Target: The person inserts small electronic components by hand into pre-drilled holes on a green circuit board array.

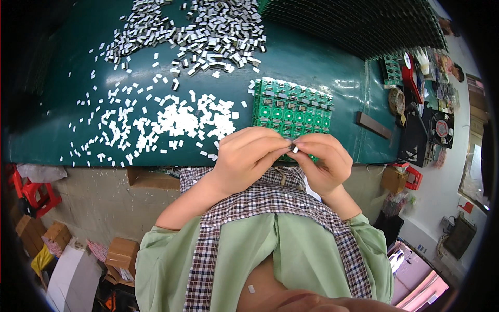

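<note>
a small silvery metal part [294, 149] sits pinched between the fingertips of both hands, held up just over the near edge of the green table [312, 57]. the left hand [249, 156] is curled nearly closed, its thumb and forefinger pressing on the part from the left side. the right hand [325, 158] is likewise folded in, its fingertips meeting the part from the right, so the two hands touch at that one spot.

just behind the hands, partly hidden by them, lies a green circuit board panel [291, 106] with rows of round pads and small silvery components along its strips. to the left of the panel spreads a loose heap of small white rectangular pieces [176, 122], thinning out toward the table's left end. farther back a pile of silvery metal parts [208, 31] covers the far side of the table.

at the right end of the table a dark flat bar [373, 125] lies near the edge, and beyond it stands a small black fan [440, 127] among clutter. cardboard boxes [122, 253] sit on the floor below at left.
</note>
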`<state>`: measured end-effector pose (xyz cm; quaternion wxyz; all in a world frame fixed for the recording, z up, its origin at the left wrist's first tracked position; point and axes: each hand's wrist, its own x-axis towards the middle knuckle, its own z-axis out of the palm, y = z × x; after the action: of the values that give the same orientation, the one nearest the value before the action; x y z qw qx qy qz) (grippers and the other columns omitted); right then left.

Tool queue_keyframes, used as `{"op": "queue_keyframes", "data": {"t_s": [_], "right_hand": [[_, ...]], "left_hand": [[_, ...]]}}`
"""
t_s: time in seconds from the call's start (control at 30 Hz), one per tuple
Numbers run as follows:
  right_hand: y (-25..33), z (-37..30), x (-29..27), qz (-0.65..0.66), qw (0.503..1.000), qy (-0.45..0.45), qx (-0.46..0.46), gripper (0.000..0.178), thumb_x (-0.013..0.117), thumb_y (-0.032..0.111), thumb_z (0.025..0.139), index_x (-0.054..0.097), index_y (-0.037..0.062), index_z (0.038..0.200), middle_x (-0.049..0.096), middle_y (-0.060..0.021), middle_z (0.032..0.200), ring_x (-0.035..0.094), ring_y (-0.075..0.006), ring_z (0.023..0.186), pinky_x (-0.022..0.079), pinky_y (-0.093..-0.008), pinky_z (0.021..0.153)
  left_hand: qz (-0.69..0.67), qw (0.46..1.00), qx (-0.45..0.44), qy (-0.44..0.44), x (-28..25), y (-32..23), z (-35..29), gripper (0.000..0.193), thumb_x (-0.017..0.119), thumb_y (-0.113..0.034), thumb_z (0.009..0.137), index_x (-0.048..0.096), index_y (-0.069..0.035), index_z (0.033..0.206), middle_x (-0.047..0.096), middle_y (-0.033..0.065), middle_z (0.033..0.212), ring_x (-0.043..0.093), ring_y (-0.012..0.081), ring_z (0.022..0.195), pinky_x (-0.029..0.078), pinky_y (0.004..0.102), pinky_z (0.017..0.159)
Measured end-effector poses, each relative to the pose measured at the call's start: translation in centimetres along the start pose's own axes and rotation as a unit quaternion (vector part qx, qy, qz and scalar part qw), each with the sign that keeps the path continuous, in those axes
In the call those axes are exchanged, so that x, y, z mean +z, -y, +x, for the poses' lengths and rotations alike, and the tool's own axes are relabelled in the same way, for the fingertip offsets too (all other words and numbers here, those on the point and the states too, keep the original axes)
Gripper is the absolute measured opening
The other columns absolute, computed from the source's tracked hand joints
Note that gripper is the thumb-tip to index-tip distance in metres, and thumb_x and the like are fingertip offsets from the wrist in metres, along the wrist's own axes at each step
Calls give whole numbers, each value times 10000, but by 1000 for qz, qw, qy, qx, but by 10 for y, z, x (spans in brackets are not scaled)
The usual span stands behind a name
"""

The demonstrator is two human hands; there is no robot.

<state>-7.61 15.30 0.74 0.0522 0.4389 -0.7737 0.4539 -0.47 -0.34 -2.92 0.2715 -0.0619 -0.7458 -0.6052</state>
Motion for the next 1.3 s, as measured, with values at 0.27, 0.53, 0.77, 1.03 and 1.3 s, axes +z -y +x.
{"op": "queue_keyframes", "data": {"t_s": [0.27, 0.53, 0.77, 1.03, 1.3], "right_hand": [[-33, 6, -21, -132, 983, 5, 127, 145, 710, 1, 696, 664, 19, 833, 660, -91, 817, 648, -215, 749, 512, -293, 660], [-43, 10, -19, -272, 960, 55, 35, 140, 691, 18, 708, 649, 46, 838, 627, -68, 822, 626, -231, 702, 509, -310, 611], [-43, 10, -24, -272, 957, 90, 57, 154, 698, 53, 711, 654, 58, 858, 617, -53, 833, 621, -217, 709, 502, -307, 602], [3, 18, -5, 7, 987, 86, 132, 356, 725, -1, 692, 641, 48, 1034, 584, -97, 929, 614, -177, 769, 515, -278, 627], [-3, 12, 8, 37, 991, 72, 109, 269, 720, -24, 684, 666, 28, 942, 588, -82, 947, 614, -173, 811, 519, -278, 659]], "left_hand": [[391, 919, -19, -41, -47, 22, 14, 257, 570, -19, 747, 584, -14, 1003, 595, 139, 970, 566, 294, 892, 458, 388, 754], [463, 861, -199, -74, -77, 40, 14, 178, 574, 10, 805, 568, 15, 982, 554, 146, 935, 541, 316, 870, 429, 396, 774], [222, 953, -169, -121, -74, 37, 14, 129, 572, 26, 822, 614, 58, 940, 598, 111, 974, 613, 234, 833, 477, 306, 695], [-390, 860, -329, 6, -23, 9, 7, 276, 586, 64, 820, 562, 59, 1095, 614, 112, 999, 620, 171, 922, 503, 276, 826], [-382, 857, -344, 17, -11, 3, 8, 371, 572, 17, 858, 488, 41, 1219, 641, 110, 973, 599, 116, 928, 472, 241, 842]]}}
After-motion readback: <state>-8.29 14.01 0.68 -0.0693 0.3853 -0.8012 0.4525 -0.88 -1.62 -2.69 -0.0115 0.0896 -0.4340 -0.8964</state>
